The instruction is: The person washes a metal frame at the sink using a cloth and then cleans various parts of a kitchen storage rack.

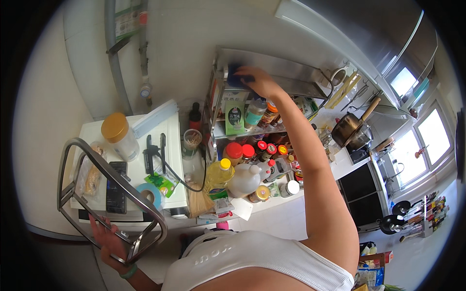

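My left hand [111, 242], with a green band at the wrist, holds the lower end of a metal rack frame [113, 172] made of bent dark bars. The frame stands tilted over the white appliance top. My right hand [260, 83] reaches to the upper left of a stainless steel shelf rack [251, 54], its fingers curled on a dark blue cloth-like item [237, 77]. Both are blurred, and what the item is cannot be told for sure. Below that hand, a green seasoning packet [235, 120] and a turquoise-labelled jar [255, 114] stand on the rack's middle shelf.
A gold-lidded plastic jar [120, 136], a phone [116, 189], blue tape [148, 196] and a black cable lie on the white top [171, 127]. An oil bottle [218, 176], a white jug [244, 180] and several red-lidded jars crowd below the rack. A pan [346, 129] stands further right.
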### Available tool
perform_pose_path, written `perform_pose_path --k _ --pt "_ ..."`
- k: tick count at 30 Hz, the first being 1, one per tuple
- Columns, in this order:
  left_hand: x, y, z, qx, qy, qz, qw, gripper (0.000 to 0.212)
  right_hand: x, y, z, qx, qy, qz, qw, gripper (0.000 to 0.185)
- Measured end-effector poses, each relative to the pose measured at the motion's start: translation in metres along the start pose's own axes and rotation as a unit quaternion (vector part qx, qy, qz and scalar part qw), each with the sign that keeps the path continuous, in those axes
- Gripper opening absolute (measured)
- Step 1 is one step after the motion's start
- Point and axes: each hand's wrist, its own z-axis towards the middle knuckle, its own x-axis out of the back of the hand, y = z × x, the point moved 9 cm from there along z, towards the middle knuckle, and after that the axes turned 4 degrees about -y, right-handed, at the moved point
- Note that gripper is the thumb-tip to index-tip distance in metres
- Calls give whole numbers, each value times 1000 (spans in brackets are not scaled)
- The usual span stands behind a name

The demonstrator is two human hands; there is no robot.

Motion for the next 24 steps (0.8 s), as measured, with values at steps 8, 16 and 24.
perform_pose_path --k 8,16,24 --pt "-8 13 -13 -17 32 46 998 97 16 36 -5 11 -23 125 992 45" --pt "-4 23 -28 -25 83 64 994 98 81 148 -94 -125 35 -15 991 59" --pt "1 15 -18 -30 44 38 998 99 129 261 -156 -499 49 -316 806 25"
